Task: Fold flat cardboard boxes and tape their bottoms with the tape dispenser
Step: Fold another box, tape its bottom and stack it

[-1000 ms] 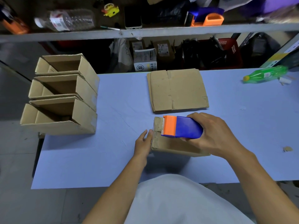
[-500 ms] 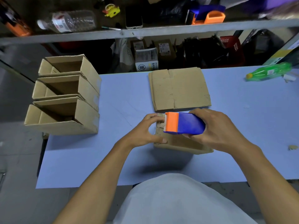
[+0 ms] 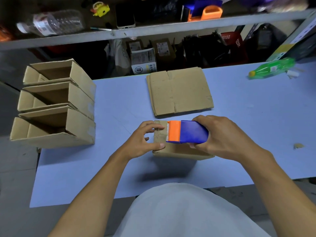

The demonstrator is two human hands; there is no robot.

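Note:
A small folded cardboard box [image 3: 177,151] stands on the blue table [image 3: 106,170], just in front of me. My right hand [image 3: 227,137] grips the blue tape dispenser [image 3: 193,132] and holds its orange toothed head over the box's top, near the left end. My left hand [image 3: 143,140] grips that left end, with fingers on top beside the dispenser's teeth and the thumb on the near edge. Behind the box lies a stack of flat cardboard boxes [image 3: 179,93].
Three folded open boxes [image 3: 56,103] stand in a row at the table's left edge. A green bottle [image 3: 273,68] lies at the far right. A small scrap [image 3: 298,145] lies at the right. A shelf [image 3: 136,29] with a clear bottle and clutter runs behind the table.
My left hand has moved from the box's left side up onto its left end, with fingers now on top beside the dispenser's head. The dispenser has stayed over the box.

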